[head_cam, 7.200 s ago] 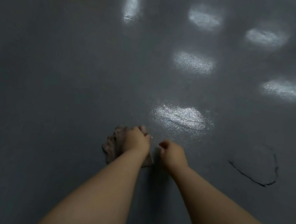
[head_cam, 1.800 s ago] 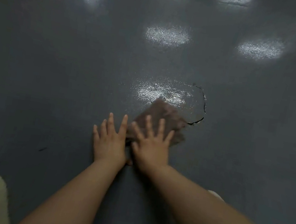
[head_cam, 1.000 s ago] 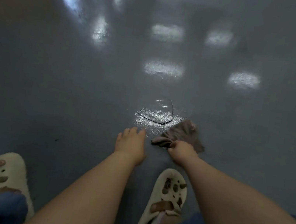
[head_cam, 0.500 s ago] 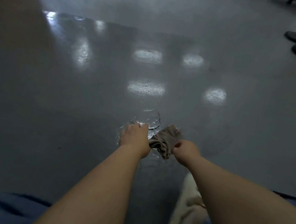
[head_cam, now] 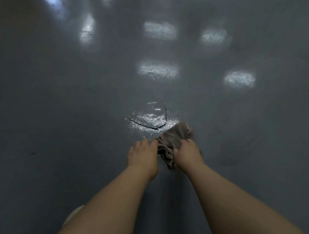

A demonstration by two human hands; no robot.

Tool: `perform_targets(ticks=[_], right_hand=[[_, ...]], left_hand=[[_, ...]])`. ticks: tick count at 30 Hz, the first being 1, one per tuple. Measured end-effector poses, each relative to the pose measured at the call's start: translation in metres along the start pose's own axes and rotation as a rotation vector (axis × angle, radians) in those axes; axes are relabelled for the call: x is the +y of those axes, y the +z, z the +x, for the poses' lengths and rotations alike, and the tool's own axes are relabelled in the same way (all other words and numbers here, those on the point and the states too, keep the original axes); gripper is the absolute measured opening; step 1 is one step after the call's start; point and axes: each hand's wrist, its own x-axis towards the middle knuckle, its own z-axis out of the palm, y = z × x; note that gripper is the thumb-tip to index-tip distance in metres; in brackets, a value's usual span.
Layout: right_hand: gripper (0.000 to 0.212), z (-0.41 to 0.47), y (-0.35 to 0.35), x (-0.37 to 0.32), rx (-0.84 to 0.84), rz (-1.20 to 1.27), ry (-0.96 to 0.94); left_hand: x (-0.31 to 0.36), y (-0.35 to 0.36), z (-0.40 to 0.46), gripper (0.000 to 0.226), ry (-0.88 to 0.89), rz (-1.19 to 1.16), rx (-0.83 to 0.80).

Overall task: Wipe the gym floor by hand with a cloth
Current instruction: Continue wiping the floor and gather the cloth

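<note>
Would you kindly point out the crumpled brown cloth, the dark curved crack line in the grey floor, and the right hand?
Crumpled brown cloth (head_cam: 177, 135), head view, on its flat far part.
Dark curved crack line (head_cam: 144, 125), head view, on its lower stroke.
Right hand (head_cam: 189, 154), head view, on its back.

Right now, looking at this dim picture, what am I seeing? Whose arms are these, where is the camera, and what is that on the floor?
There is no machine here. A person wears a camera on the head, so you look down along their two bare arms. The left hand rests on the grey gym floor, fingertips at the edge of a brownish cloth. The right hand grips that bunched cloth, which lies on the floor. Just beyond it a dark crack curves through a glossy patch, perhaps wet. The bright blotches farther off are reflected lights. A pale shape by the left forearm may be a shoe.
</note>
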Motion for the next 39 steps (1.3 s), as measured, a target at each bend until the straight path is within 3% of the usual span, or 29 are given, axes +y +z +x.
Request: perform_targets(ticks=[8, 13, 18, 21, 24, 26, 30, 36, 39], right_hand=[[0.072, 0.061, 0.053, 0.004, -0.137, 0.036, 0.112], [0.084, 0.088, 0.062, 0.017, -0.025, -0.057, 0.079], [0.077, 0.131, 0.019, 0.083, 0.000, -0.166, 0.020], [0.070, 0.134, -0.004, 0.136, 0.044, -0.167, 0.163], [0.067, 0.119, 0.001, 0.143, 0.083, -0.151, 0.266], [0.067, 0.098, 0.022, 0.123, 0.115, -0.208, 0.114], [0.070, 0.079, 0.054, 0.110, 0.023, -0.330, -0.275], [0.077, 0.136, 0.007, 0.150, -0.008, -0.369, -0.314], [0.064, 0.167, -0.029, 0.188, 0.055, -0.356, -0.138]], left_hand=[[0.006, 0.033, 0.067, 0.064, -0.016, 0.013, -0.034], [0.014, 0.041, 0.094, 0.076, -0.028, -0.008, -0.076], [0.034, 0.037, 0.114, 0.084, -0.004, -0.006, -0.093], [0.047, 0.034, 0.120, 0.089, -0.004, -0.022, -0.096], [0.061, 0.031, 0.128, 0.088, 0.007, -0.028, -0.088], [0.072, 0.031, 0.133, 0.089, 0.017, -0.023, -0.087], [0.097, 0.036, 0.145, 0.082, 0.030, -0.023, -0.087], [0.139, 0.041, 0.160, 0.097, 0.007, -0.026, -0.075], [0.155, 0.042, 0.173, 0.111, 0.008, -0.006, -0.096]])
